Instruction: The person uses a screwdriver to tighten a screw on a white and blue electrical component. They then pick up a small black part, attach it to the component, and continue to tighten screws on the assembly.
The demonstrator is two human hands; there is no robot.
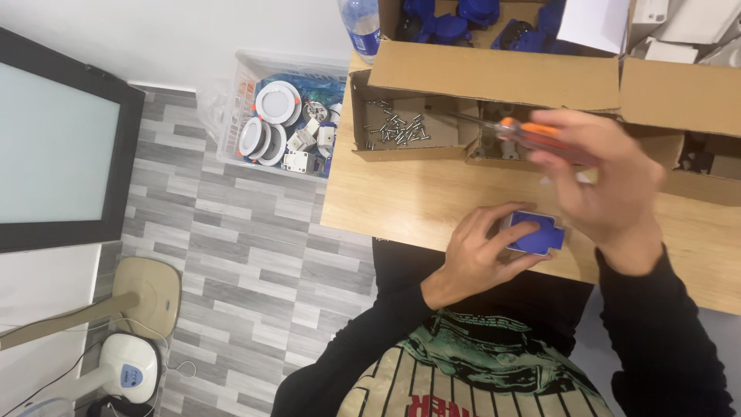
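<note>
My left hand (pixel 475 251) holds a small blue plastic part (pixel 536 234) down on the wooden table (pixel 401 197), close to its near edge. My right hand (pixel 606 181) is blurred just above and to the right of it, gripping an orange-handled screwdriver (pixel 532 135) whose metal shaft points left toward a cardboard box. That low cardboard box (pixel 401 127) holds several loose screws (pixel 397 127).
Bigger cardboard boxes (pixel 502 73) with several blue parts (pixel 455 23) stand at the table's far side, beside a plastic bottle (pixel 361 27). A clear plastic crate (pixel 285 116) of round white lamps sits on the grey floor. A dark-framed panel (pixel 54 143) stands at left.
</note>
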